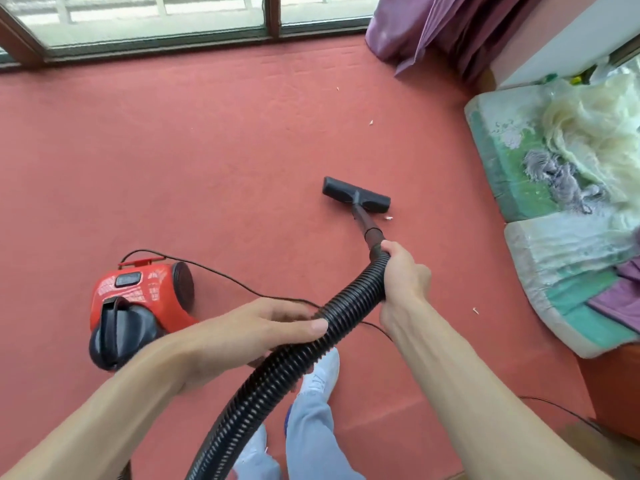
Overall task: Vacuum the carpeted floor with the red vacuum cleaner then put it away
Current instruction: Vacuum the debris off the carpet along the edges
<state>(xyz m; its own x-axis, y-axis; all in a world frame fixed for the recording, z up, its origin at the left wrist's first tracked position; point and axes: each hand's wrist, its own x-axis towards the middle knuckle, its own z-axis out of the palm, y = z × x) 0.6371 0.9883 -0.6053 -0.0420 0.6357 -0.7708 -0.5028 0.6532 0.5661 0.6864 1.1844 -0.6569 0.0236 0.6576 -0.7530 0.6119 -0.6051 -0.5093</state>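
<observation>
The red vacuum cleaner [138, 303] with its black front sits on the red carpet [173, 150] at the lower left. A ribbed black hose [284, 368] curves up from the bottom of the view. My left hand [263, 327] is wrapped around the hose's middle. My right hand [403, 275] grips its upper end where it joins the dark wand [367, 226]. The black floor nozzle [356, 195] rests flat on the carpet ahead of me. Small white scraps lie on the carpet, one [388, 218] right beside the nozzle.
A thin black power cord [221, 271] runs from the vacuum across the carpet under my arms. Plastic-wrapped cushions [540, 258] with fabric piled on them line the right side. A purple curtain [443, 32] hangs at the far right corner. Sliding glass doors [156, 22] span the far edge.
</observation>
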